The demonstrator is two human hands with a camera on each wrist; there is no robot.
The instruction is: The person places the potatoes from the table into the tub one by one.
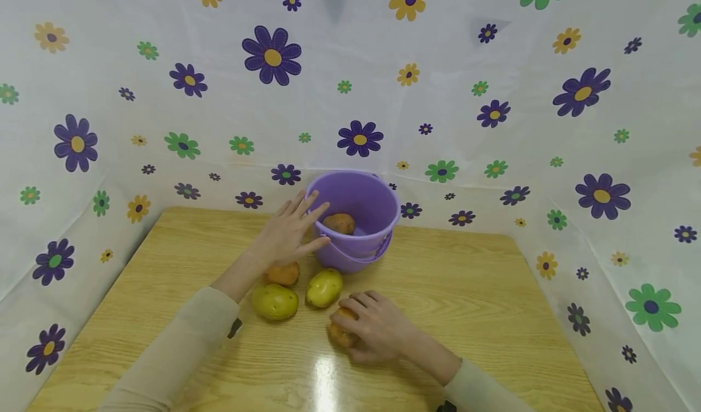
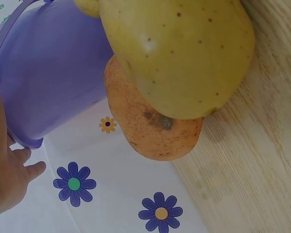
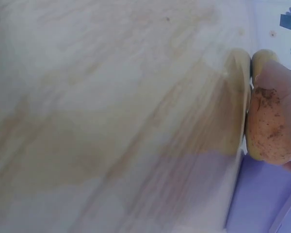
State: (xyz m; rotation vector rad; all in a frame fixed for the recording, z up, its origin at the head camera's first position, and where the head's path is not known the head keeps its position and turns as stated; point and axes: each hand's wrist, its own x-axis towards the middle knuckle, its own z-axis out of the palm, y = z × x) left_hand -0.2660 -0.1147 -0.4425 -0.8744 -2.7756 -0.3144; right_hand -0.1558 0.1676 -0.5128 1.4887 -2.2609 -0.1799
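My left hand (image 1: pixel 285 232) rests at the left rim of a purple bucket (image 1: pixel 341 260), its fingers spread and straight. Inside the bucket lies a brown potato (image 1: pixel 339 223). My right hand (image 1: pixel 383 327) grips a second brown potato (image 1: pixel 342 335) from above, in front of the bucket; the right wrist view shows this reddish-brown potato (image 3: pixel 267 128) with dark marks on its skin. Below my left hand sit a yellow potato (image 1: pixel 275 303) and, behind it, a brown potato (image 1: pixel 283 274), partly hidden. Another yellow potato (image 1: pixel 324 288) lies close before the bucket.
The wooden table (image 1: pixel 465 302) extends on both sides of the bucket. A white flowered cloth (image 1: pixel 438 101) stands as a wall behind the table and along its sides. The bucket's purple handle (image 1: pixel 383 247) hangs down at its front.
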